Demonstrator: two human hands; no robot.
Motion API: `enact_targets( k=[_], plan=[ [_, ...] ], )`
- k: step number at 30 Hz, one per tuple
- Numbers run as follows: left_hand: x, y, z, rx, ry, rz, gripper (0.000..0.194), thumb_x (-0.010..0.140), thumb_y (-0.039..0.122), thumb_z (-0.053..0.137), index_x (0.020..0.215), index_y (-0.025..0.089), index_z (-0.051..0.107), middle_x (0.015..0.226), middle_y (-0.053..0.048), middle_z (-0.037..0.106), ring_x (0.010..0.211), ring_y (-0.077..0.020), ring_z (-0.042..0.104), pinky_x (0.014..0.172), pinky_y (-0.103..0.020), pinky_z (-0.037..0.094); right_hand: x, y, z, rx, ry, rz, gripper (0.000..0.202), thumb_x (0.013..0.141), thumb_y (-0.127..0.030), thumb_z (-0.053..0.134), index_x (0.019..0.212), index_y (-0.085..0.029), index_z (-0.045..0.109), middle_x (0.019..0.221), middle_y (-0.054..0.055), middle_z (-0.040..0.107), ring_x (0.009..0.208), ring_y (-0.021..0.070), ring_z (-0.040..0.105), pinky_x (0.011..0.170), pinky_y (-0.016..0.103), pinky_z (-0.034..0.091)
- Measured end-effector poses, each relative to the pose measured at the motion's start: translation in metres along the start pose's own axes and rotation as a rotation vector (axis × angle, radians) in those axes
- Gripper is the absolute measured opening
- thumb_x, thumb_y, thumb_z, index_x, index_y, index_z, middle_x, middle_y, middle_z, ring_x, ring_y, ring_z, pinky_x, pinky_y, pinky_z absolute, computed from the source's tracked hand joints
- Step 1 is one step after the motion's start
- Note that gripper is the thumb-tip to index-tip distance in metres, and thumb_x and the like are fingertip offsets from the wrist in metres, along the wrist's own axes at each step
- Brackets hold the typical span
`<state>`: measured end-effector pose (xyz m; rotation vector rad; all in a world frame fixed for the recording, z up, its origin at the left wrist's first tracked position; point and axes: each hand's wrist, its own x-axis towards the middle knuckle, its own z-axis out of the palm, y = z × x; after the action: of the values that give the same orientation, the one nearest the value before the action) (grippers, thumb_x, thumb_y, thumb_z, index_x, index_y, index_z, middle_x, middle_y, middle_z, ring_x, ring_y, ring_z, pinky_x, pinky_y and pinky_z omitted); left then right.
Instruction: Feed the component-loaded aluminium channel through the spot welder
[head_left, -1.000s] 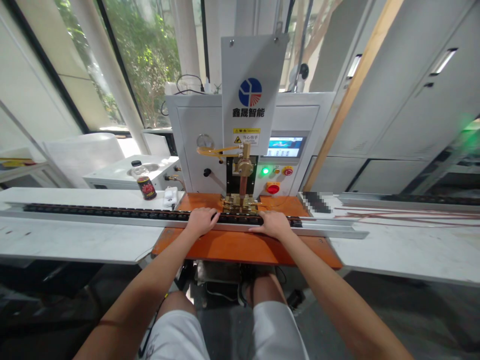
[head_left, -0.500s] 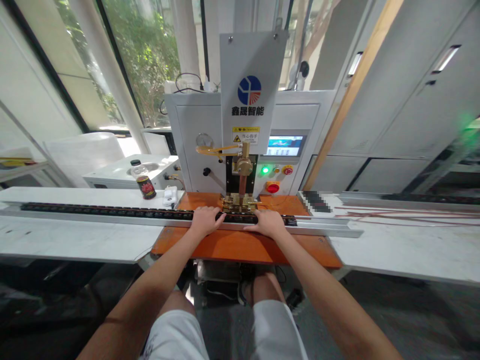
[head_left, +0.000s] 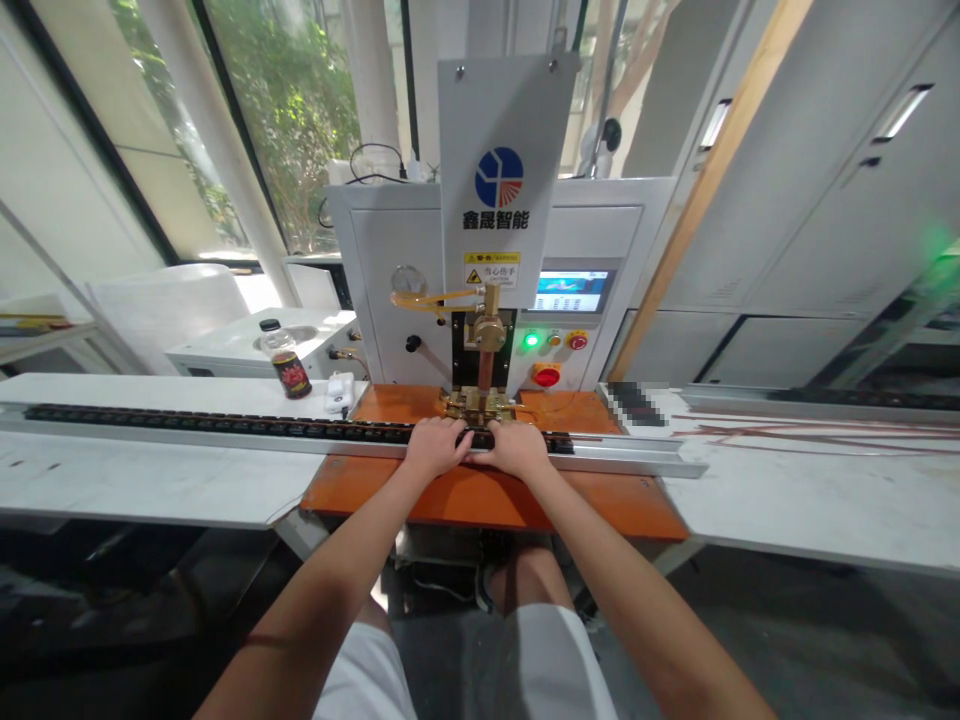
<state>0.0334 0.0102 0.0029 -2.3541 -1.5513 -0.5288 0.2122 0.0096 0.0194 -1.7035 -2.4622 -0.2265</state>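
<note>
A long aluminium channel rail (head_left: 630,460) lies across the bench, with a row of black pieces (head_left: 225,424) sitting along it. My left hand (head_left: 435,447) grips the rail's near side, fingers over the black row and thumb pointing right. Close beside it, my right hand (head_left: 514,447) holds the rail the same way, its thumb near the left one. The fingertips are partly hidden behind the hands. Just beyond them stands the machine's upright copper rod (head_left: 486,372), above a brass fixture (head_left: 459,404).
The grey machine (head_left: 397,240) has a lit screen (head_left: 571,290), a green light and red controls. An orange plate (head_left: 495,495) lies under the rail. A dark drink bottle (head_left: 290,372) and a white object (head_left: 340,392) stand left; thin reddish rods (head_left: 780,437) lie right.
The rail and its black row have shifted left. My right hand has moved left and my left hand right, so the two are now closer together.
</note>
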Motion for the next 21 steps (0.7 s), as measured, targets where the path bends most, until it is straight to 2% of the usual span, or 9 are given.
enact_targets(
  k=[6,12,21],
  plan=[
    [0.0,-0.003,0.002,0.025,0.03,0.029,0.038,0.096,0.037,0.034,0.09,0.018,0.066,0.084,-0.01,0.069,0.076,-0.0223,0.061,0.071,-0.034,0.041,-0.002,0.001,-0.002,-0.013,-0.014,0.012,0.086,0.071,-0.09,0.033,0.107,-0.018,0.062,0.098,0.017,0.07,0.092,0.0306,0.066,0.08,0.037,0.047],
    [0.001,-0.004,0.003,0.041,0.034,0.041,0.036,0.096,0.035,0.036,0.088,0.018,0.067,0.083,-0.01,0.069,0.074,-0.0213,0.062,0.07,-0.033,0.041,-0.001,0.009,-0.009,-0.012,-0.105,-0.05,0.089,0.068,-0.088,0.044,0.123,-0.018,0.053,0.109,0.018,0.068,0.1,0.0313,0.065,0.084,0.038,0.046],
    [0.001,-0.005,0.003,0.041,0.031,0.038,0.036,0.096,0.035,0.035,0.089,0.018,0.067,0.081,-0.01,0.069,0.074,-0.0213,0.062,0.068,-0.032,0.041,-0.001,0.029,-0.013,-0.02,-0.149,-0.018,0.088,0.064,-0.088,0.049,0.121,-0.022,0.056,0.108,0.016,0.07,0.101,0.0323,0.065,0.082,0.039,0.047]
  ],
)
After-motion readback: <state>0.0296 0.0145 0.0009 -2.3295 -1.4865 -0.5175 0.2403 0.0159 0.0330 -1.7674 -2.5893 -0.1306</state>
